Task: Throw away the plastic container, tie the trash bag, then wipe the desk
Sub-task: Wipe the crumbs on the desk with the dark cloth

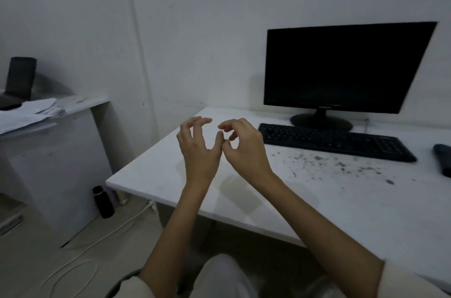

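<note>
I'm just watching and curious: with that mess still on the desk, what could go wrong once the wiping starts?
1. The dark crumbs lie right before the keyboard; a wipe away from the person could push them between the keys.
2. Both hands, left hand and right hand, are empty, with no cloth in view; bare-handed wiping might smear.

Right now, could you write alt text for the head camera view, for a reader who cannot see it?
Two empty hands, left hand and right hand, hover with curled fingers over a white desk. Dark crumbs lie scattered before a black keyboard and a dark monitor.
</note>
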